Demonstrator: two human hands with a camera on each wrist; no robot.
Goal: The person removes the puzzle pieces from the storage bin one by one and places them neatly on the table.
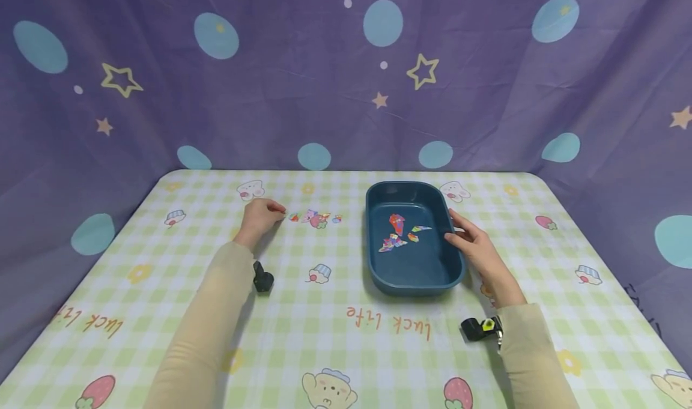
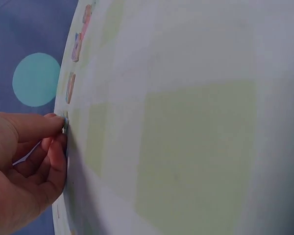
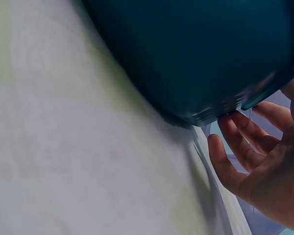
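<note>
Pinching small piece [image 2: 65,124] in left grip [image 1: 262,220], right grip [image 1: 477,248] clamped on tray [image 1: 413,271], "luck life" tablecloth [image 1: 292,325]

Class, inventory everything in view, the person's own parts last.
Tray: one, dark blue, right of centre.
Pieces in tray: at least four, multicoloured, on its floor.
Loose pieces: at least three, multicoloured, left of tray.
Tablecloth: one, green-and-white check, under tray.
Curtain: count unclear, purple, behind and at sides.
Wrist devices: two, black, one per wrist.
Sleeves: two, cream, on forearms.
Left hand: one, pinching a small piece.
Right hand: one, gripping tray's right rim.
</note>
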